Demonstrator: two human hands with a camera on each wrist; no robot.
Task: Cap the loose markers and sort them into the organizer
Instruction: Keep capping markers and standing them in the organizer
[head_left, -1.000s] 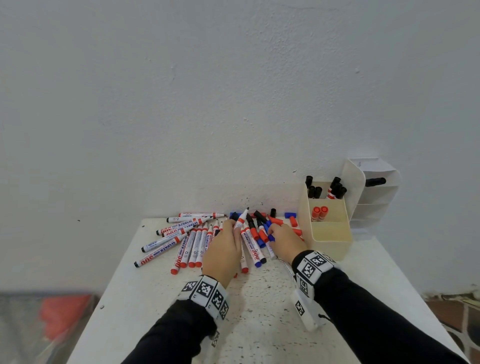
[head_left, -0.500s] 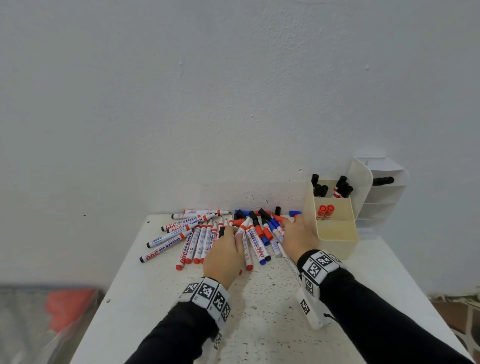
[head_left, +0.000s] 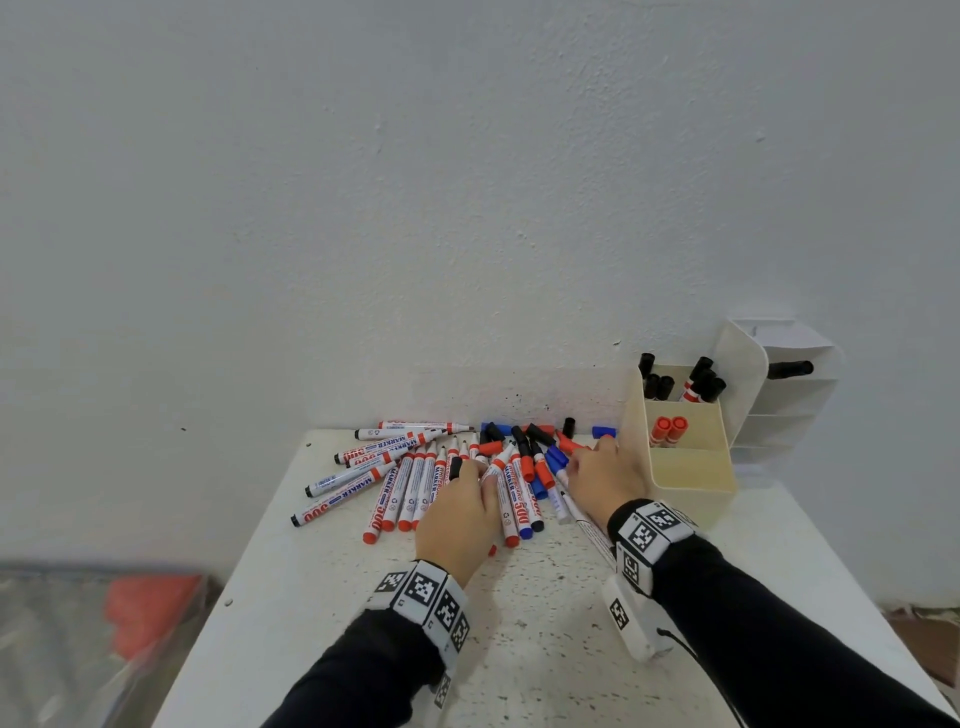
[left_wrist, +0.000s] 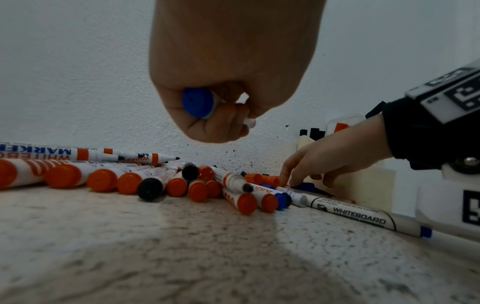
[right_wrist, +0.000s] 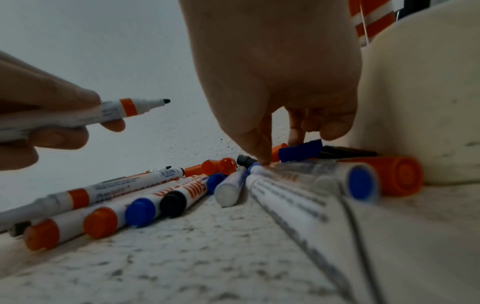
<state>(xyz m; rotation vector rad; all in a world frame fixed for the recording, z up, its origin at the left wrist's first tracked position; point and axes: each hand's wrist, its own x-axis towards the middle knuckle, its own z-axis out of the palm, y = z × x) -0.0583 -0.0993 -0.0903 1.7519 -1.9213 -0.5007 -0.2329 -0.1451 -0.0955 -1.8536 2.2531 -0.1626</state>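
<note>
Several white markers (head_left: 410, 488) and loose red, blue and black caps (head_left: 540, 436) lie piled at the table's back edge. My left hand (head_left: 470, 475) grips an uncapped marker (right_wrist: 78, 117) with an orange band, its black tip pointing away and its blue end (left_wrist: 197, 102) showing in my fist. My right hand (head_left: 597, 452) reaches down into the caps beside the cream organizer (head_left: 691, 478). Its thumb and forefinger tips touch a blue cap (right_wrist: 301, 151); I see no firm grip. The organizer holds two red-capped markers (head_left: 670, 428) and several black-capped ones (head_left: 701, 382).
A white tiered rack (head_left: 789, 415) stands behind the organizer with one black marker (head_left: 789, 370) on a shelf. The speckled white table (head_left: 519, 623) ends at the wall. A long whiteboard marker (left_wrist: 358, 216) lies under my right wrist. Red and grey clutter (head_left: 145, 608) is on the floor, left.
My right hand has moved right, toward the caps beside the organizer, and come down on a blue cap. My left hand still holds the same uncapped marker.
</note>
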